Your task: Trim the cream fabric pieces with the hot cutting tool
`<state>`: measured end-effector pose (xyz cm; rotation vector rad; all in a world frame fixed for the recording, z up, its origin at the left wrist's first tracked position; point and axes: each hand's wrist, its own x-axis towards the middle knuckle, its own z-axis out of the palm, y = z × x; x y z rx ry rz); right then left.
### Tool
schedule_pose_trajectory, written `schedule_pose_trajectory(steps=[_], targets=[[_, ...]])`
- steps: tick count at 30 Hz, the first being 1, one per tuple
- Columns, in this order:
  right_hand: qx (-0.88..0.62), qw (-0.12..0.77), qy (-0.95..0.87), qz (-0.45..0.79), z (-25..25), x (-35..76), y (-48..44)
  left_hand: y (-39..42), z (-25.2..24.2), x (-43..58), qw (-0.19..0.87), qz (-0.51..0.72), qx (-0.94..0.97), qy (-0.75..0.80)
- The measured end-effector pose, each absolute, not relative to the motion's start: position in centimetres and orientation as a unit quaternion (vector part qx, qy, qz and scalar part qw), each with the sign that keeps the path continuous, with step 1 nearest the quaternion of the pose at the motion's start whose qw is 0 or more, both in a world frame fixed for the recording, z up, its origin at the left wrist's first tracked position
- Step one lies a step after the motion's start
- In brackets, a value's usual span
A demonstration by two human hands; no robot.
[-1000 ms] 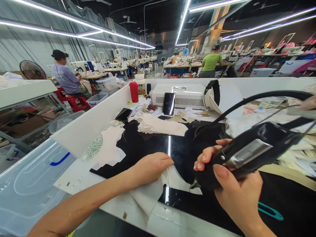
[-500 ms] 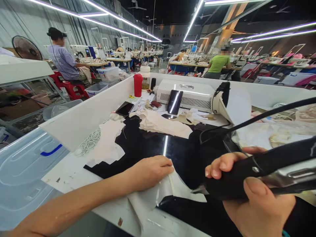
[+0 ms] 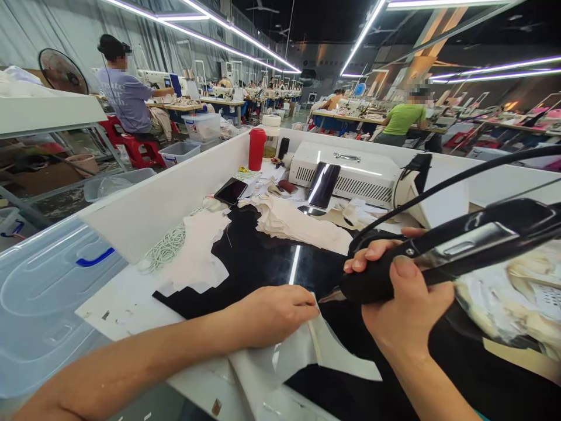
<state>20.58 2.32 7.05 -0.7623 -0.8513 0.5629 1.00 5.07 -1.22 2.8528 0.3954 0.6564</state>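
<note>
My left hand (image 3: 276, 316) is closed, its fingertips pinching the upper edge of a pale cream fabric piece (image 3: 344, 354) that drapes over the front of the table. My right hand (image 3: 405, 292) grips a black hand-held power tool (image 3: 456, 248) with a metal lever and a cable. The tool's small pointed tip (image 3: 331, 296) is just right of my left fingertips, above the glossy black work surface (image 3: 263, 266). Whether the tip touches the fabric I cannot tell. Stacked pale cut pieces (image 3: 302, 225) lie behind my hands, and another pale stack (image 3: 197, 251) is at the left.
A white vented box (image 3: 346, 169) stands at the back with a phone (image 3: 323, 184) leaning on it. Beside it are a red cup (image 3: 256, 149) and a jar (image 3: 272, 140). Looped cord (image 3: 164, 250) lies left. Bagged material (image 3: 517, 286) is at right. Two people (image 3: 127, 96) (image 3: 403, 120) sit beyond.
My right hand has drawn the tool up and to the left, bringing its tip closer to my left fingertips. My left hand keeps its pinch on the fabric. The view has shifted slightly.
</note>
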Motion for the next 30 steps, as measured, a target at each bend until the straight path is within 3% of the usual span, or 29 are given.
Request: schedule_pose_trajectory(steps=[30], targets=[[-0.346,0.805,-0.409,0.256,6.7,20.6,0.7,5.0,-1.1,0.6,0.078,0.226,0.963,0.126]])
